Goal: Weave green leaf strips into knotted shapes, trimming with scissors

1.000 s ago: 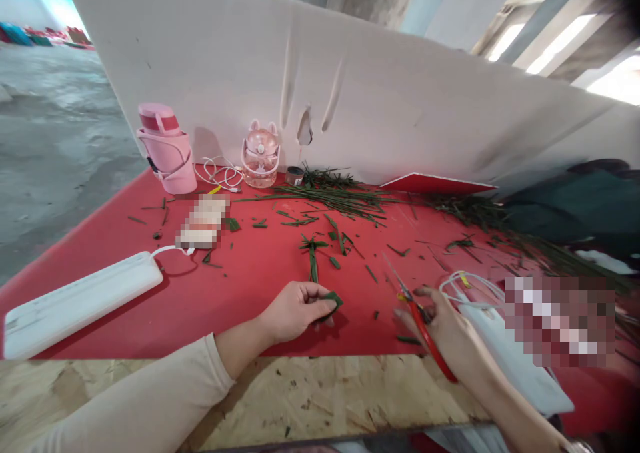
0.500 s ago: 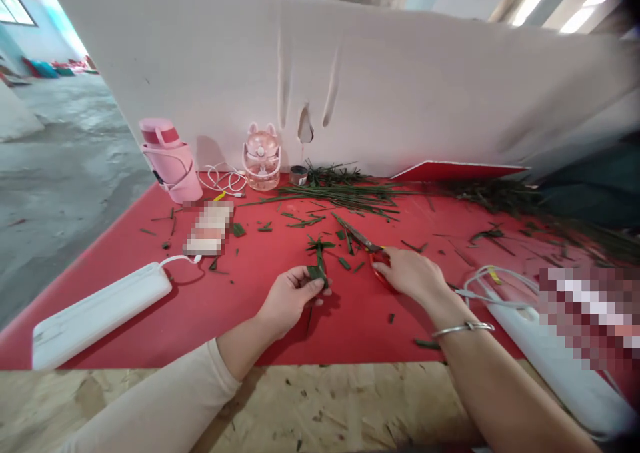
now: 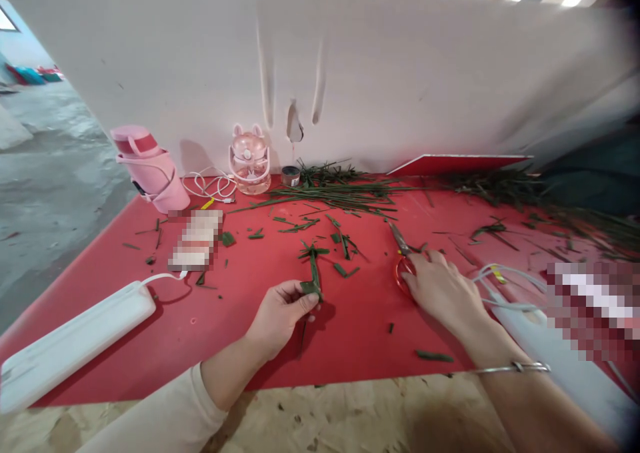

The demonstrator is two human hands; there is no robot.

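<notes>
The left hand [image 3: 280, 316] pinches a leaf piece [image 3: 313, 266] lengthwise toward the panel [image 3: 370, 73], the right hand [image 3: 447, 293] partly covers scissors [image 3: 399, 237], grip unclear, open desk [image 3: 360, 336] between.

A pale cream sleeve [image 3: 160, 413] covers the left arm [image 3: 233, 369], its cloth plain and light, ending in a straight-edged cuff [image 3: 210, 394] partway down the forearm; past that cuff, the left grip [image 3: 280, 316] is bare. The right forearm [image 3: 525, 403] is uncovered where it shows, circled behind the bare right grip [image 3: 445, 289] by a slim, silver-coloured bangle [image 3: 500, 369] with a small raised knot [image 3: 520, 367].
</notes>
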